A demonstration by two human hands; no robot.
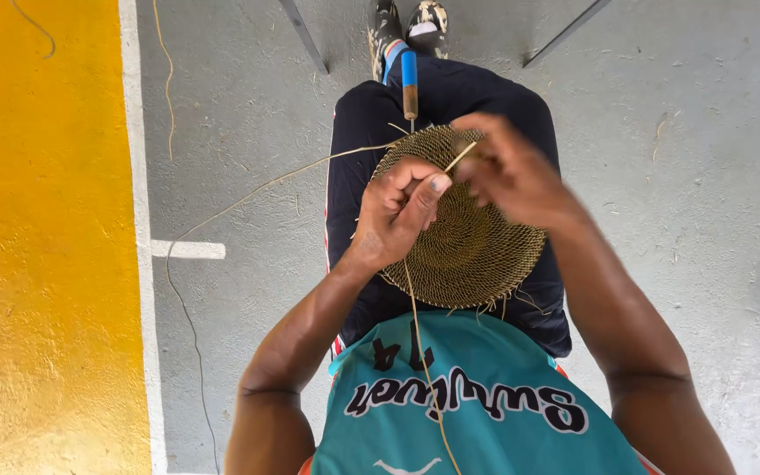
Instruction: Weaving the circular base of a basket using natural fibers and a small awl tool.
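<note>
A round woven disc of tan fibre (472, 246) lies on my lap, over dark trousers. My left hand (398, 211) grips its left edge, thumb pressed on the weave. My right hand (512, 171) pinches a thin fibre strand (461, 157) at the disc's far edge. An awl with a blue and wooden handle (409, 84) sticks up from the disc's far rim. A long loose strand (248, 193) trails off to the left across the floor, and another strand (424, 361) runs down over my teal shirt.
Grey concrete floor (705, 176) surrounds me. A yellow painted band (37, 237) with a white border line (138, 176) runs along the left. My shoes (406, 26) show at the top, between two dark metal legs (303, 35).
</note>
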